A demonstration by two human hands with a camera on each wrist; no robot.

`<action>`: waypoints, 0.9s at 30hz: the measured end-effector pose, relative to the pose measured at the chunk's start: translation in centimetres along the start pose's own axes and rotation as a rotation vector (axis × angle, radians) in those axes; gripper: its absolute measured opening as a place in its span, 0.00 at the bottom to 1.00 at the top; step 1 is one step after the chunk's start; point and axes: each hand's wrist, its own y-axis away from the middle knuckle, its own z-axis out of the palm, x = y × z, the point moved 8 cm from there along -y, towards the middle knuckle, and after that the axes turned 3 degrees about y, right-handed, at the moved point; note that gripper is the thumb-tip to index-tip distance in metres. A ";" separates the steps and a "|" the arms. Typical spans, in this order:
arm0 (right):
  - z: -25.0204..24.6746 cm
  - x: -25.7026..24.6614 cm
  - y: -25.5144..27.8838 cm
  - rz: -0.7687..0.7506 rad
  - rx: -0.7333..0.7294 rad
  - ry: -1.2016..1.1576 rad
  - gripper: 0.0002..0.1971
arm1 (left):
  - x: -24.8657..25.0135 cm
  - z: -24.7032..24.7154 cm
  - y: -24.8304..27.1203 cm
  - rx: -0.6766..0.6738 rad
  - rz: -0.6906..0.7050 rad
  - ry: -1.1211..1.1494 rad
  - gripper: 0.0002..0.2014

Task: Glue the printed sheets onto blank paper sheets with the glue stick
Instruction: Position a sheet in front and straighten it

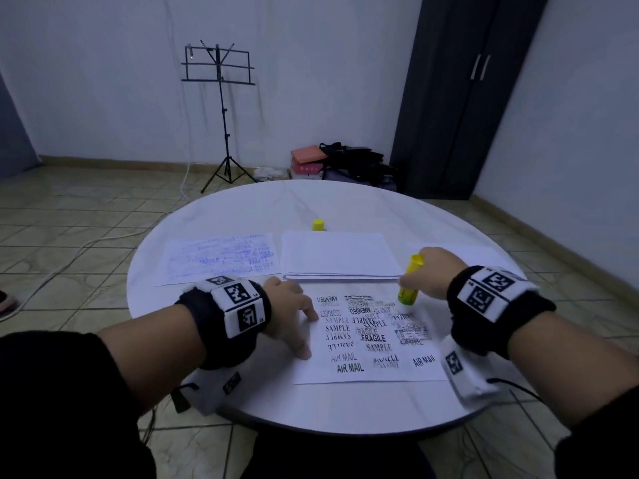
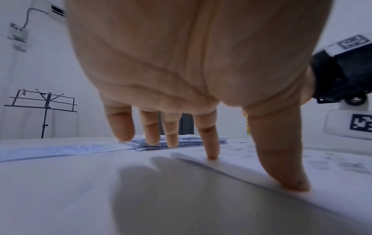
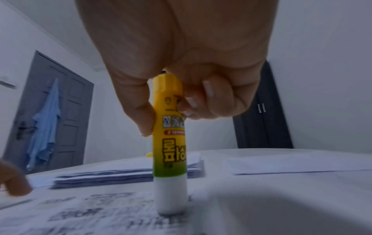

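A printed sheet (image 1: 366, 340) with stamped words such as SAMPLE and AIR MAIL lies face up near the front of the round table (image 1: 242, 216). My left hand (image 1: 294, 316) is spread open, its index finger and thumb (image 2: 281, 159) pressing the sheet's left edge (image 2: 231, 167). My right hand (image 1: 428, 271) grips a yellow-green glue stick (image 1: 408, 285), held upright with its white glue end (image 3: 171, 200) touching the upper right of the printed sheet (image 3: 100, 211). A stack of blank sheets (image 1: 339, 254) sits just behind.
A sheet with faint bluish print (image 1: 221, 259) lies at the left of the stack, another white sheet (image 3: 292, 162) at the right. The yellow cap (image 1: 318, 225) stands behind the stack. A music stand (image 1: 221, 98) and a dark wardrobe (image 1: 460, 98) are beyond the table.
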 end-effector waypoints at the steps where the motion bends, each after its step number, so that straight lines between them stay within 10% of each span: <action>1: -0.2 0.4 0.0 0.011 0.007 0.006 0.13 | -0.2 0.1 -0.1 -0.005 -0.005 0.010 0.34; 11: 1.6 -9.3 3.8 -0.330 0.005 -0.085 0.15 | -1.2 0.6 1.0 -0.023 -0.135 0.063 0.65; 22: 4.7 -12.6 7.8 -0.575 -0.135 -0.048 0.16 | 0.5 0.2 1.9 -0.081 -0.025 0.009 0.41; 27: 3.9 -9.7 9.1 -0.572 -0.170 -0.005 0.15 | 1.0 0.0 1.4 -0.105 -0.042 -0.114 0.54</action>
